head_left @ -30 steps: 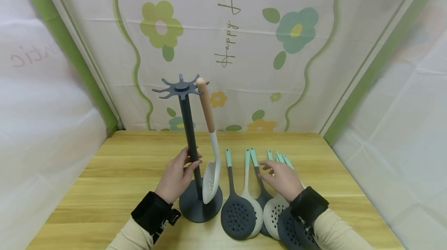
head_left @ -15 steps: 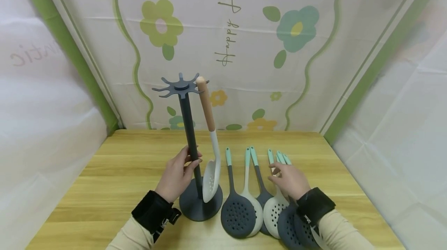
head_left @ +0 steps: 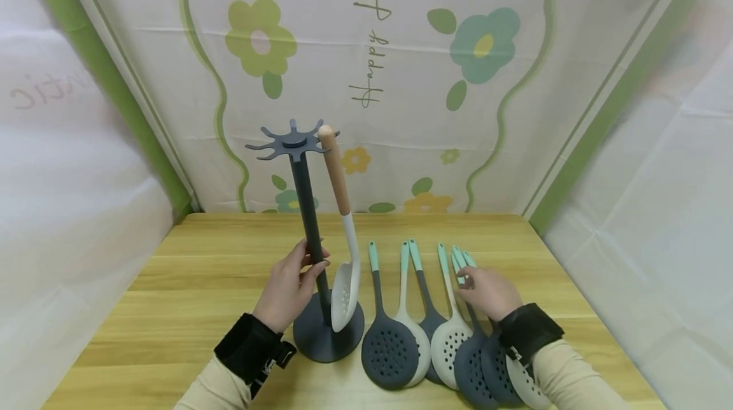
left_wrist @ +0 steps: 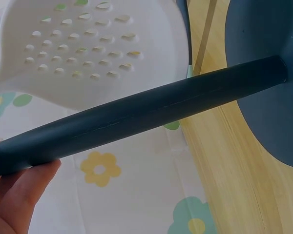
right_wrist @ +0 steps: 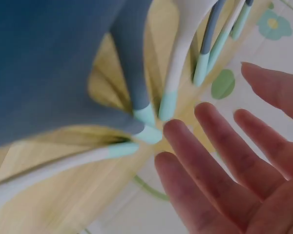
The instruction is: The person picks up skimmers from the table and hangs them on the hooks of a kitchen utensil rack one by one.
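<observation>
My left hand (head_left: pixel 292 286) grips the black pole (head_left: pixel 306 206) of a utensil stand about midway up, with fingers and thumb around it. From the stand's hooked top hangs a white skimmer (head_left: pixel 345 295) with a wooden handle; its perforated bowl (left_wrist: pixel 97 48) shows close up beside the pole in the left wrist view. To the right, my right hand (head_left: pixel 491 292) hovers over the mint-tipped handles of a row of skimmers. In the right wrist view its fingers (right_wrist: pixel 210 170) are extended and hold nothing, near a dark skimmer's mint handle end (right_wrist: pixel 150 133).
Dark and white skimmers lie fanned out on the wooden table (head_left: pixel 229 282), among them a dark one (head_left: pixel 390 356) by the stand's round base (head_left: pixel 328 340) and a white one (head_left: pixel 451 343) mid-row. Behind rises a flowered cloth backdrop (head_left: pixel 401 142).
My right hand has moved rightward along the skimmer handles, uncovering those in the middle of the row. My left hand stays on the pole.
</observation>
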Tool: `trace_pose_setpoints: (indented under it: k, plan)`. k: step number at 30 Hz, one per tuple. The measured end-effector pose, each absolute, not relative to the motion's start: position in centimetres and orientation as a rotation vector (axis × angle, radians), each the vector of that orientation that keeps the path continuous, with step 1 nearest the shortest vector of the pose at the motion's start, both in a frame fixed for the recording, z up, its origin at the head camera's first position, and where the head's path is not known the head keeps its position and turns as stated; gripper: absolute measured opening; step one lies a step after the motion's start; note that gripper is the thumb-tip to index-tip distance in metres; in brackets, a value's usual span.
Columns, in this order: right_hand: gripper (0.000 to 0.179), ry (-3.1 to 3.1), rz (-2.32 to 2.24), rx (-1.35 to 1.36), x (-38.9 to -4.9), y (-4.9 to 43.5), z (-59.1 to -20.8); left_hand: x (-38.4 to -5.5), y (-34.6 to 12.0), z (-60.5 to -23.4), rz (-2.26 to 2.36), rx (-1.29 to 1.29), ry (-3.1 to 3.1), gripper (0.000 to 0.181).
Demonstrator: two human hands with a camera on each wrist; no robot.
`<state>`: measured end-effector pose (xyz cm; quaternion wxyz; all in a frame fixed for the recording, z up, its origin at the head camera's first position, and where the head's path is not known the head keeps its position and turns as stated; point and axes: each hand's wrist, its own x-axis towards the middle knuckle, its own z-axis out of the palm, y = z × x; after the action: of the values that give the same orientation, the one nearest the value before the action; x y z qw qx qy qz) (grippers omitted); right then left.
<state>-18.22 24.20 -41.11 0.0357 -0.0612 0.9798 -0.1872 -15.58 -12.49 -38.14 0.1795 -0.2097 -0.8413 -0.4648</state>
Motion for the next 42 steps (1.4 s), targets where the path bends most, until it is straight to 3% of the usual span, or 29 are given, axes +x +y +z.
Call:
trace_pose_setpoints:
  k: [33, 42]
  plan:
    - [0.039, 2.928, -0.461, -0.085, -18.7, 30.2, -42.3, -15.6, -12.4, -38.2, -1.28, -0.591, -2.371, 0.038]
    - [0.051, 2.868, -0.483, -0.029, -18.3, 30.7, -43.0, -15.6, -12.4, -38.2, -1.27, -0.595, -2.359, 0.036]
